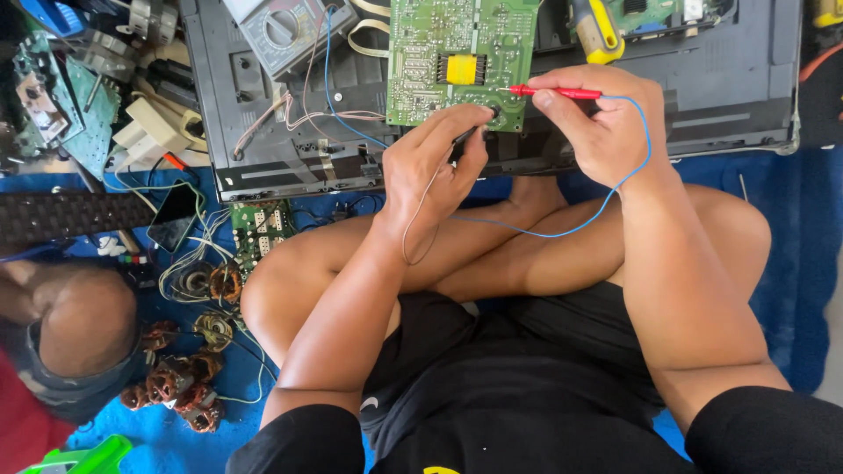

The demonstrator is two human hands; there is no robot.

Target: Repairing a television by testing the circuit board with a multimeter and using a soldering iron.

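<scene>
Black shorts and shirt fill the near edge, person sitting cross-legged on a blue mat [790,263].

Left hand [435,167] is closed in a pencil grip on a thin black probe [465,136]; tip sits at the near edge of the green circuit board [457,57], looks like it touches the solder side but the contact point is too small to confirm. A thin pale wire [417,219] loops down from that hand.

Right hand [597,123] is closed on a red probe [549,90], pinched between thumb and fingers, shaft pointing left, tip at the board's near right corner. Blue wire [615,189] curves from that hand around the wrist and runs left across the shins.

Board: rectangular, matte green, dense solder dots, one yellow block-shaped transformer [461,68] near its middle. It lies on a flat dark grey plastic casing [729,79] far of the knees.

Far left on the casing: a grey multimeter [285,31] with round dial, blue and pale leads trailing from it. A yellow-handled tool [595,31] lies far right of the board.

Left side on the floor: a smaller green board [259,228], a dark phone [171,219], several copper-wound coils [180,386], tangled white wires. Another person's knee [83,325] shows at the left edge.
</scene>
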